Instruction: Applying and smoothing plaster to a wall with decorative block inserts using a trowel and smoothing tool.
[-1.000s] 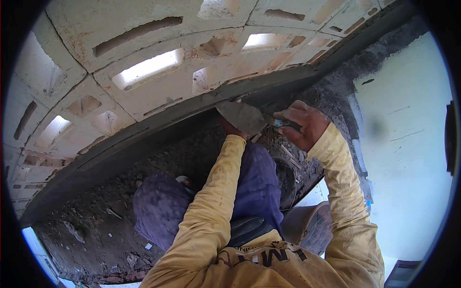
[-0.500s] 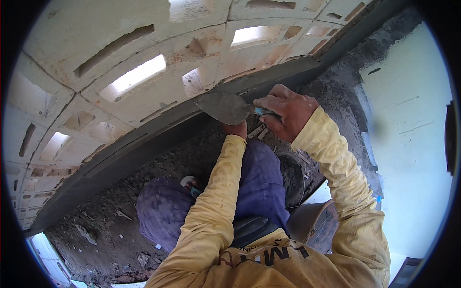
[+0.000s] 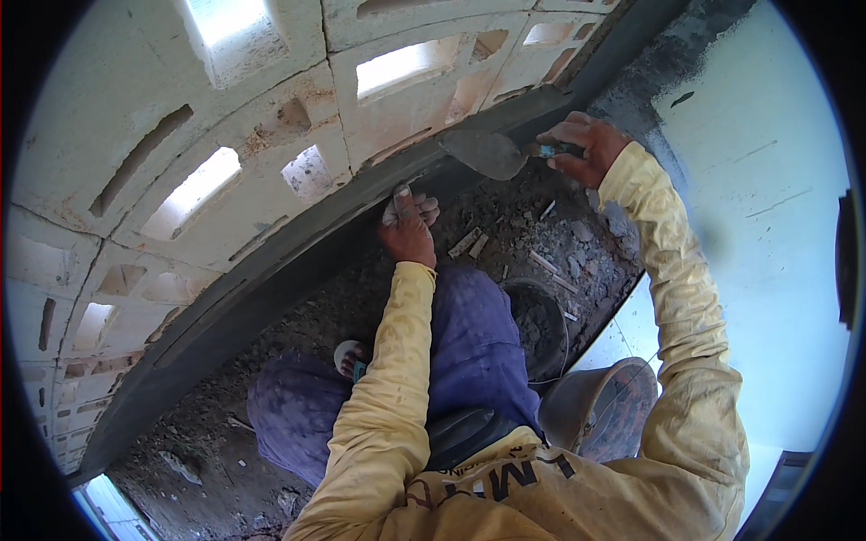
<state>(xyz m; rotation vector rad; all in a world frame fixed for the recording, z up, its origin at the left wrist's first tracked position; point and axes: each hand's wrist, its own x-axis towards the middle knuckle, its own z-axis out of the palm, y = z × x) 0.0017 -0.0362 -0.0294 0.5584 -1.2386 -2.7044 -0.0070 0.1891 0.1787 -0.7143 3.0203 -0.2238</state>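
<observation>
In my right hand (image 3: 591,149) is a trowel (image 3: 487,155), its fingers closed round the handle, which has a light blue part. The grey, mortar-smeared blade points left and lies over the grey mortar ledge (image 3: 383,171) at the foot of the block wall. Farther left, my left hand (image 3: 410,225) is at the front edge of that ledge, thumb up and fingers curled. What its fingers grip, if anything, I cannot make out. Both hands look dusty with mortar.
Pale blocks with slots form the wall (image 3: 271,194). Between my knees and the right side stand a black bucket (image 3: 519,361) holding dark material and a larger bucket (image 3: 577,397). Rubble (image 3: 577,234) covers the dirt floor. A pale wall (image 3: 767,270) rises at right.
My right hand has moved the trowel up and to the right, away from my left hand. My left hand, earlier partly hidden by the blade, now shows farther left at the ledge.
</observation>
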